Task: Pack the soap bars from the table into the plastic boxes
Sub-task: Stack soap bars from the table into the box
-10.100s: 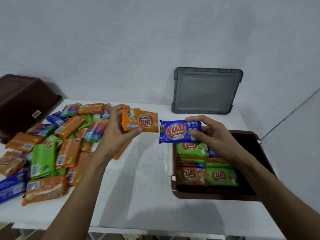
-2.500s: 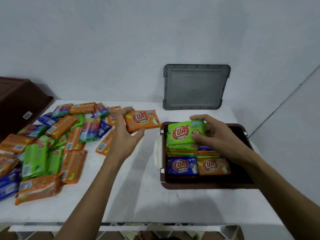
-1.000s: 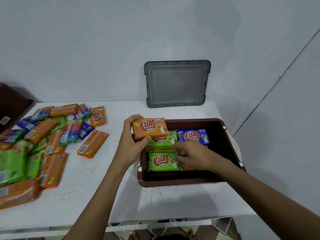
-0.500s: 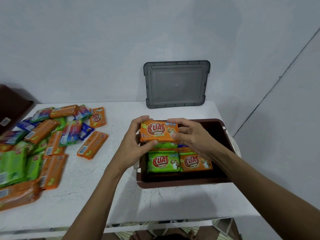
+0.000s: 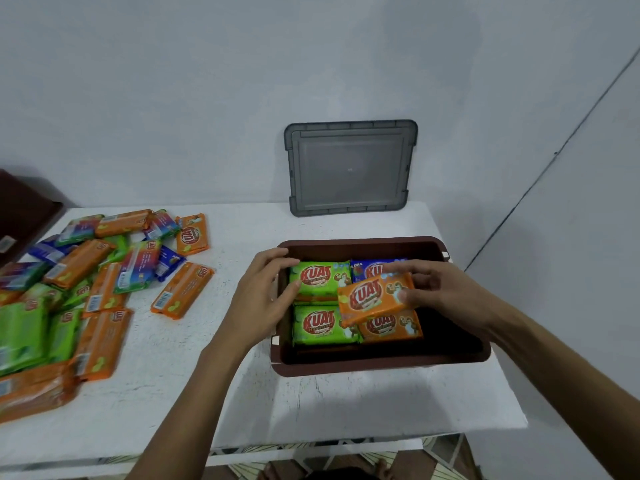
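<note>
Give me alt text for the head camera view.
A person's right hand holds an orange soap bar tilted over a brown plastic box of wrapped bars; the left hand is at the box's left rim, and loose bars lie heaped on the table. A grey lid leans against the wall.

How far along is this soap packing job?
Partly done. The brown box already holds packed bars, with green, blue and orange ones on top. In hand: the right hand holds an orange soap bar tilted over the box, and the left hand is at its left rim. Left: a large pile of bars on the table, and the grey lid is not yet on.
</note>
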